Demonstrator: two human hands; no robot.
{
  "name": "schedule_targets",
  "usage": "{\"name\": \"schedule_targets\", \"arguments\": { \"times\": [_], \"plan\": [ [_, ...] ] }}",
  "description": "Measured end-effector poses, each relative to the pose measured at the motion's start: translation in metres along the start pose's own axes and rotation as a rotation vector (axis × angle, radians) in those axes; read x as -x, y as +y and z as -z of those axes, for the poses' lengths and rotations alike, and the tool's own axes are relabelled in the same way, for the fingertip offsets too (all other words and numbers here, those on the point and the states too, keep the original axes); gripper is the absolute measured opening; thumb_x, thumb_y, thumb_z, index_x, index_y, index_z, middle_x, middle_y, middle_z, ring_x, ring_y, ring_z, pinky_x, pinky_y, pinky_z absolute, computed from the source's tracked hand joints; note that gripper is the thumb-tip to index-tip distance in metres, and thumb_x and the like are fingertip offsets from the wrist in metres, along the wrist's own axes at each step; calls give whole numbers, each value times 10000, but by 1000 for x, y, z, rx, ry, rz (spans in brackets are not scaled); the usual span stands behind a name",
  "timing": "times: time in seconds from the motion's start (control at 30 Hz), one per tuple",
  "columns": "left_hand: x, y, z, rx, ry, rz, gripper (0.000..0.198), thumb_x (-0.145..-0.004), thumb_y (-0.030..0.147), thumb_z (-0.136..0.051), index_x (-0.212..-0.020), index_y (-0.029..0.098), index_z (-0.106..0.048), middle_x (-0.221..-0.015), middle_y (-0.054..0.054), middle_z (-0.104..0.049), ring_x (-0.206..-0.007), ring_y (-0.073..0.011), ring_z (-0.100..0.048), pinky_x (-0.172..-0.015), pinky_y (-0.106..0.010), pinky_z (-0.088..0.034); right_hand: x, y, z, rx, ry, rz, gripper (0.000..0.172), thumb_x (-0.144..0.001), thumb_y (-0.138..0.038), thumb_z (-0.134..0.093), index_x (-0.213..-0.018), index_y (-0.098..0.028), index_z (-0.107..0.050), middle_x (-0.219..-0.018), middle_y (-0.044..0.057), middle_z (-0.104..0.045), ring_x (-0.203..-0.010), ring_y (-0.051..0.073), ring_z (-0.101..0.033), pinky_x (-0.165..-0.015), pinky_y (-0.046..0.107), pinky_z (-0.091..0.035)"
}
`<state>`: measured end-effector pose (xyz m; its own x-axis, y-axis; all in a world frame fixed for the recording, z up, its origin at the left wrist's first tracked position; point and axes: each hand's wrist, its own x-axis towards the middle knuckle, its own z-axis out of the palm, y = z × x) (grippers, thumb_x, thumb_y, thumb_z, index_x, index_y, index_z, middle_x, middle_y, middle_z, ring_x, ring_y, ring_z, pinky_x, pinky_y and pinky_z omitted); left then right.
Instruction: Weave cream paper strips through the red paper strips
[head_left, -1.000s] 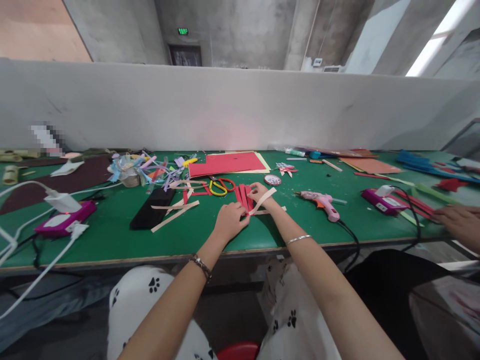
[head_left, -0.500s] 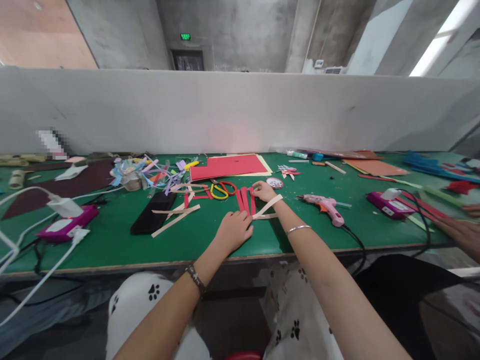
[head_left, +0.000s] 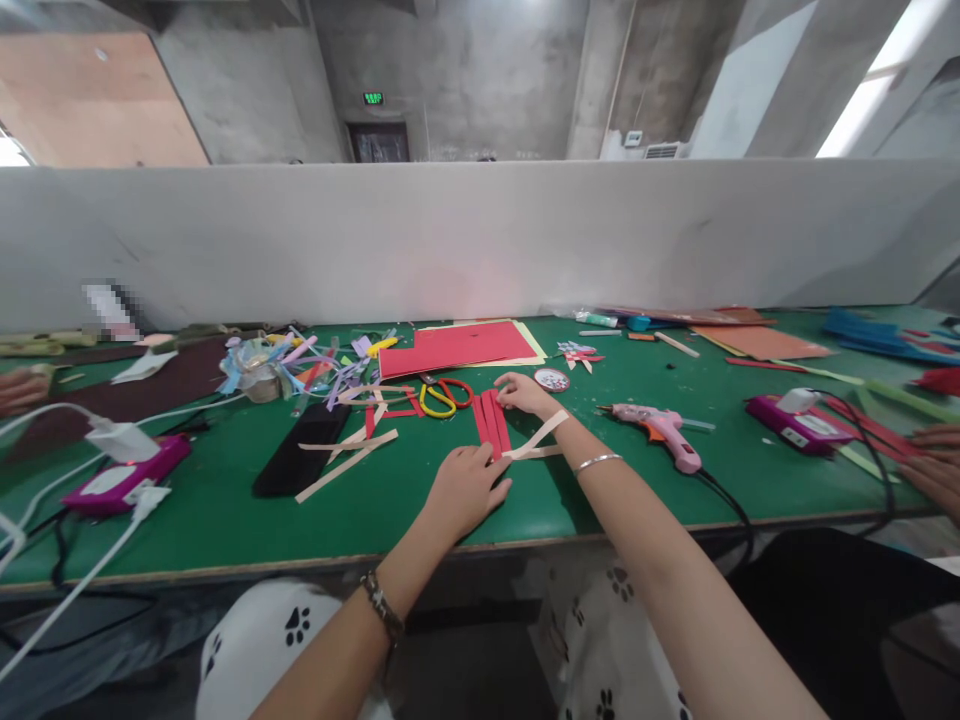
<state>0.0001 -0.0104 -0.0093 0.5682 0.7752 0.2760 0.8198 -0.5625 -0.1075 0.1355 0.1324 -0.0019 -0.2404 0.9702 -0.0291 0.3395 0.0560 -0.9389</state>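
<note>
Several red paper strips (head_left: 491,420) lie side by side on the green table, their lower ends close together. My left hand (head_left: 466,490) rests palm down, its fingertips pressing on those lower ends. At the upper right end of the strips, my right hand (head_left: 526,394) has thumb and fingers closed on the rightmost red strip. Two cream strips (head_left: 534,440) spread rightward from the bottom of the red ones, partly under my right wrist. Scissors with yellow and red handles (head_left: 454,397) lie just up and left.
Red paper sheets (head_left: 465,347) lie at the back. On the left are a black phone (head_left: 300,450), paper scraps (head_left: 262,365) and a purple power strip (head_left: 131,475). On the right are a pink glue gun (head_left: 660,428), another power strip (head_left: 799,422) and a co-worker's hand (head_left: 937,465).
The rightmost red strip has moved left against the others, with my right hand shifting slightly left. My left hand stays on the lower ends. The camera view has tilted up a little.
</note>
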Motion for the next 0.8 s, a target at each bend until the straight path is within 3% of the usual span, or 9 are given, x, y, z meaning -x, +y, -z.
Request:
{"name": "schedule_targets", "arguments": {
  "times": [0.17, 0.3, 0.5, 0.67, 0.8],
  "plan": [
    [-1, 0, -1, -13, 14, 16, 369, -843, 374, -384, -1132, 177, -503, -930, -62, -575, -864, -194, -521, -761, -320, -377, -2, 3, 5, -20, -32, -2, 225, -645, 17, -529, -780, -158, -486, -488, -63, -556, -479, 65, -544, -539, 180, -465],
    [0, 1, 0, -18, -4, 15, 344, -855, 367, -363, -1101, 192, -528, -922, -58, -573, -863, -189, -520, -756, -316, -374, 3, 3, 15, -6, -53, -14, 104, -766, -76, -449, -810, -163, -485, -624, 5, -619, -614, 72, -603, -655, 196, -489],
    [0, 1, 1, 1, -17, 14, 320, -855, 359, -371, -1085, 211, -537, -895, -52, -569, -844, -186, -523, -740, -313, -382, 6, -6, 34, 176, -170, -8, 66, -765, -138, -479, -738, -153, -537, -609, 27, -619, -583, 107, -597, -600, 242, -497],
    [0, 0, 1, 15, 0, 6, 316, -853, 363, -375, -1076, 219, -547, -910, -55, -564, -833, -182, -522, -734, -311, -386, 9, -15, 30, 354, -214, 164, 143, -667, -82, -567, -772, -171, -604, -735, 11, -617, -693, 122, -567, -741, 297, -457],
    [0, 0, 1, 26, 4, 10, 312, -852, 367, -378, -1070, 227, -553, -900, -53, -559, -824, -179, -519, -732, -310, -386, 21, -4, 15, 656, -253, 474, 222, -686, -152, -581, -905, -177, -611, -926, 64, -599, -899, 179, -530, -842, 353, -400]
  ]
}}
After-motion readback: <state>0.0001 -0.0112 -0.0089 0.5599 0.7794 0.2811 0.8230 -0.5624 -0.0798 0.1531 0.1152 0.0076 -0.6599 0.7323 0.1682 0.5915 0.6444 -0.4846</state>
